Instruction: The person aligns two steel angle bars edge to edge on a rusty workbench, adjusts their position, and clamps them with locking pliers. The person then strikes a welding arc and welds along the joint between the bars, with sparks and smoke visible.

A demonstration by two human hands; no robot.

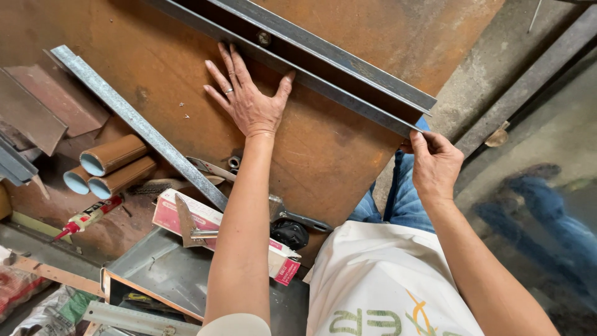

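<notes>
Head view shows the left hand (247, 99) spread flat on the rusty steel workbench (323, 155), fingertips against the steel channel (323, 65), whose long axis runs diagonally to the bench's right edge, where the right hand (435, 165) pinches its near end.

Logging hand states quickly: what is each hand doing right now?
Left hand: open, flat on the rusty steel plate, thumb against the steel channel.
Right hand: closed, gripping the channel's end.
</notes>
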